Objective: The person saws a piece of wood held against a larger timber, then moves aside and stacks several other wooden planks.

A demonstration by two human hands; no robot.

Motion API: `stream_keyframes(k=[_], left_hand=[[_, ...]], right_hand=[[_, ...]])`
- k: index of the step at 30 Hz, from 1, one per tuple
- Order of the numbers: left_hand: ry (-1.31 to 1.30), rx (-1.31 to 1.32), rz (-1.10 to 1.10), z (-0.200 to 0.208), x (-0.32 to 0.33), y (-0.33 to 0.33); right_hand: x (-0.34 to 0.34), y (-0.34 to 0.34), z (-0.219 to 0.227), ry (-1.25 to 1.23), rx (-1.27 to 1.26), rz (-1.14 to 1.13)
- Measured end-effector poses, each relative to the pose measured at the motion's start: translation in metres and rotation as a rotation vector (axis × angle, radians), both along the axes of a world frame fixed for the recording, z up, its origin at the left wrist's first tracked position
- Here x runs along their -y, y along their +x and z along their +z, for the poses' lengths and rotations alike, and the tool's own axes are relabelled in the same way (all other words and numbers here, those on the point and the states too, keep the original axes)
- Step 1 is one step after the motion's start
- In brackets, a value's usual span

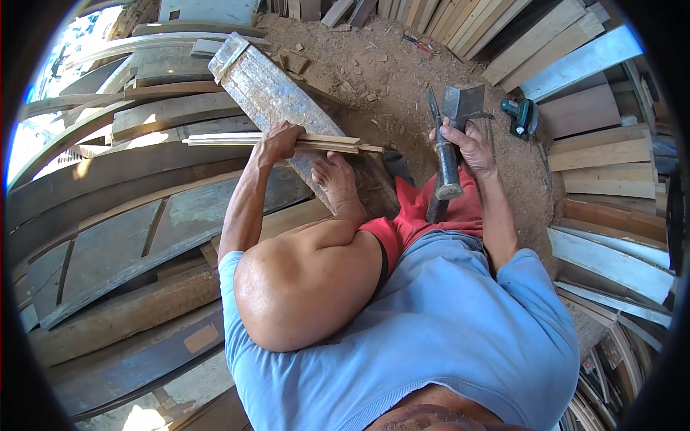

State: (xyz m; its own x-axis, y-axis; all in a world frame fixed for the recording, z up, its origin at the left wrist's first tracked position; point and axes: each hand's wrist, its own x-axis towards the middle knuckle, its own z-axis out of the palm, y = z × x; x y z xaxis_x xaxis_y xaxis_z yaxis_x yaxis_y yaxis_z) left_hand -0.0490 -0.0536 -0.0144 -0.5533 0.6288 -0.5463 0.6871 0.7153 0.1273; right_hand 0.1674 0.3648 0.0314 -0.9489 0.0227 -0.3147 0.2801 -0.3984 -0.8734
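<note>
- Chip-strewn ground (374,65) surrounds a worn plank (269,90).
- Left hand (280,140) is clamped around thin wooden strips (223,138), which cross the plank beside the bare foot (336,181).
- Right hand (467,146) grips a chisel (447,169) and hatchet (462,102) together.
- Best to hold the strips bunched, edges pointing away from foot.

Wooden strips (330,142): several, thin, straight, pale; stacked in a bundle with uneven ends. They lay crosswise, gripped in the left hand (279,141), projecting to either side of it. Chisel (447,169): narrow dark blade pointed away from the body; grey cylindrical handle, worn surface, round flat butt toward the body. Adze (463,102): broad grey metal blade, just right of the chisel's blade. Both tools were held together in the right hand (471,146).
</note>
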Motion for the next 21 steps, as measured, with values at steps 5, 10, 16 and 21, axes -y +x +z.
stream_keyframes(k=[5,10,16,21], left_hand=[[0.127,0.042,0.019,0.016,-0.023,0.019],[0.435,0.123,-0.105,0.055,-0.075,0.052],[0.598,0.186,-0.096,0.038,-0.089,0.061],[0.612,0.117,-0.100,0.007,-0.102,0.061]], right_hand=[[-0.007,0.005,-0.008,0.028,-0.016,-0.045],[0.000,0.000,-0.008,-0.004,0.042,-0.038],[0.000,-0.006,-0.012,0.048,0.009,0.006],[0.005,-0.009,-0.006,0.067,0.024,0.029]])
